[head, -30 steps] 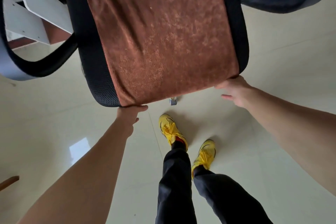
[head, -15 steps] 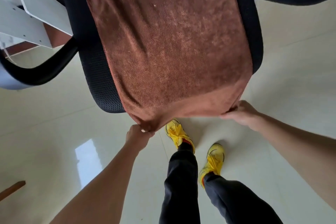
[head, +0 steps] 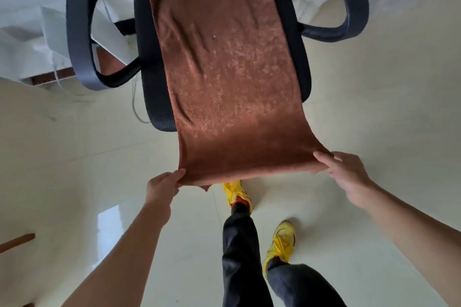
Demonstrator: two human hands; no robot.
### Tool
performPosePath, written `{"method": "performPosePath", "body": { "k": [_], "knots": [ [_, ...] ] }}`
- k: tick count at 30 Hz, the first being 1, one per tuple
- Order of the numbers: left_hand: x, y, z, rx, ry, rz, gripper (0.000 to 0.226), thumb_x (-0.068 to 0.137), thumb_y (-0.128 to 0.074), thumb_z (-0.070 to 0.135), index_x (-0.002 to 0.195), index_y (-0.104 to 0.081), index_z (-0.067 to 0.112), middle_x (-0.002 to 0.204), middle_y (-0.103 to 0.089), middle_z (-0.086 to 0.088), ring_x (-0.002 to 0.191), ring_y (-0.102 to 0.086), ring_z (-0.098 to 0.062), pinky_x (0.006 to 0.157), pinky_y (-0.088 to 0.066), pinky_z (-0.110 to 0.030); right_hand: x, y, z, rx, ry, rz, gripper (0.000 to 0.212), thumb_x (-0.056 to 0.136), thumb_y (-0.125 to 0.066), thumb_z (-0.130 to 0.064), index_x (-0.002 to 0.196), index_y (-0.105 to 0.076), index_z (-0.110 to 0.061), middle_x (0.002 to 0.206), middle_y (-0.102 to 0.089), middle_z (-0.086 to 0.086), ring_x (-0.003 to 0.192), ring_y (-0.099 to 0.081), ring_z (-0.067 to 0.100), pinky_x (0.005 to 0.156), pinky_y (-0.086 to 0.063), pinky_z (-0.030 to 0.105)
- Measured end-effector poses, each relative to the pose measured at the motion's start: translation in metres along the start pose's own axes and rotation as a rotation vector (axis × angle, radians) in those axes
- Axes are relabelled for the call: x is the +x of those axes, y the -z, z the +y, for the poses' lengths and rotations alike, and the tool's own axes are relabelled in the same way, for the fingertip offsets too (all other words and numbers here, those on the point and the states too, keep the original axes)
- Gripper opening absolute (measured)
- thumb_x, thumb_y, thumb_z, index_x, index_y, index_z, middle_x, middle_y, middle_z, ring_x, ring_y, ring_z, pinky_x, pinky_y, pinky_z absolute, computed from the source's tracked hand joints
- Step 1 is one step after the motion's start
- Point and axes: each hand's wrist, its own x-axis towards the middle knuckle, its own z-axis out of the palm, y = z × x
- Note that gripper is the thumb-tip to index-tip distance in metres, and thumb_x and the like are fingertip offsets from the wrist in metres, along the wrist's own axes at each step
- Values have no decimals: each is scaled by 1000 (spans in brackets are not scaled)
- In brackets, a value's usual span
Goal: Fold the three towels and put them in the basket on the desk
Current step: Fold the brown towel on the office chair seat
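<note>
Pinching the near corners of the soft brown towel [head: 224, 77], the left hand [head: 162, 188] and right hand [head: 346, 174] pull it tight. It lies over the black mesh chair seat [head: 152, 92], above the shiny cream floor [head: 74, 157].

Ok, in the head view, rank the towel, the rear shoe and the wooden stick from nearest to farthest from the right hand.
1. The towel: the right hand holds its near right corner.
2. The rear shoe: on the floor, below and left of that hand.
3. The stick: on the floor at the far left edge.
</note>
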Motion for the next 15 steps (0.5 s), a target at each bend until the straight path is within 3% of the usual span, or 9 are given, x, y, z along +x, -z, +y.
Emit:
{"method": "performPosePath", "body": {
  "k": [3,7,10,13,15],
  "knots": [
    [-11,3,45,-146,-74,8,21,79,-74,17,68,-59,6,79,-60,-14,77,-57,-26,80,-50,-35,-3,4,-52,84,89,10,49,76,-75,-40,71,-58,6,69,-53,11,66,-49,21,66,-35,34],
    [-6,-4,119,-284,-125,24,21,83,-72,15,69,-59,8,74,-63,-11,69,-63,-24,78,-56,-37,19,-10,-125,131,143,44,21,82,-71,-36,70,-66,-20,79,-68,3,76,-65,24,78,-53,40],
    [18,-15,170,-293,-126,16,19,84,-72,20,73,-59,10,77,-64,-9,66,-64,-21,67,-58,-32,52,-25,-172,139,124,44,23,81,-71,-40,79,-67,-18,97,-71,9,91,-69,31,88,-55,49],
    [46,-30,202,-244,-118,6,13,86,-69,24,88,-64,12,83,-68,-6,70,-66,-16,62,-56,-26,78,-42,-210,144,88,26,27,87,-67,-35,109,-66,-20,112,-66,7,100,-65,28,88,-55,45],
    [63,-41,214,-185,-102,6,8,86,-67,23,87,-65,15,85,-67,-5,71,-62,-14,63,-50,-24,96,-53,-226,122,76,14,36,87,-68,-33,120,-63,-21,115,-64,4,102,-63,24,87,-54,39]
  ]
}}
